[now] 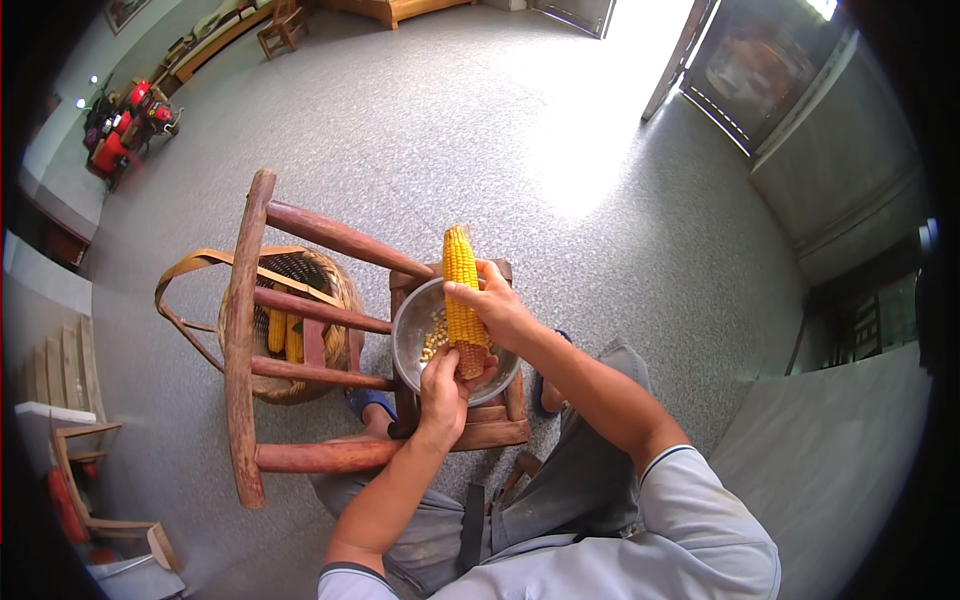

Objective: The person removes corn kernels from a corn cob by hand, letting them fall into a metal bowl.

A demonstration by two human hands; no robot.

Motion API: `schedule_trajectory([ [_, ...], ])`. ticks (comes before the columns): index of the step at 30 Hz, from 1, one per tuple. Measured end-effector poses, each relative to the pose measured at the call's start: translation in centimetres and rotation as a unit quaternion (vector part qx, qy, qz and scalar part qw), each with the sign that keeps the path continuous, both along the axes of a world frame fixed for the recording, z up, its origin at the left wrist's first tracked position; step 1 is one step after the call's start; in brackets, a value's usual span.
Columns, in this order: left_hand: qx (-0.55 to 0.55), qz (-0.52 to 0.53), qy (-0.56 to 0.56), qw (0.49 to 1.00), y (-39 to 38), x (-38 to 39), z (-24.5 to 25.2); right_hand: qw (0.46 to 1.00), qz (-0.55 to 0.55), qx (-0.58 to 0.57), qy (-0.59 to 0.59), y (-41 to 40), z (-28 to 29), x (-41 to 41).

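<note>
Both hands hold one ear of yellow corn (462,300) over a metal bowl (409,341). My left hand (444,394) grips its lower end, where the cob is bare of kernels. Around the ear's middle, the fingers and thumb of my right hand (495,300) are closed. Loose kernels (433,337) lie in the bowl; the hands and the ear hide part of its inside. The bowl stands on the seat of a wooden chair (491,433). Left of it, behind the chair's back, a woven basket (341,289) with a strap handle holds yellow ears of corn (277,322).
The chair's wooden back (244,337) extends to the left, partly over the basket. My feet in blue slippers (369,401) are on either side of the seat. A red machine (112,154) stands far left, and a small wooden chair (282,30) is at the back.
</note>
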State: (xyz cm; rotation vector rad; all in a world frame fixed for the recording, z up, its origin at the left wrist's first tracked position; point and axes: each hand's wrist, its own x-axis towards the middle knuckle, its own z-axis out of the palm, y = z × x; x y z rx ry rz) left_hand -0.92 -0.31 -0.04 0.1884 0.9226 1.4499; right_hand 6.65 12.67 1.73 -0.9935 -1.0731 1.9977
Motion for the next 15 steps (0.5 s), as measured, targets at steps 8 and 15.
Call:
schedule_trajectory([
  [8, 0.023, -0.017, 0.091, 0.995, -0.23, 0.44, -0.26, 0.997, 0.007, 0.042, -0.057, -0.33, -0.87, -0.17],
  [15, 0.001, -0.007, 0.115, 0.993, -0.09, 0.67, 0.09, 0.995, 0.003, 0.057, -0.078, -0.73, -0.42, -0.27],
])
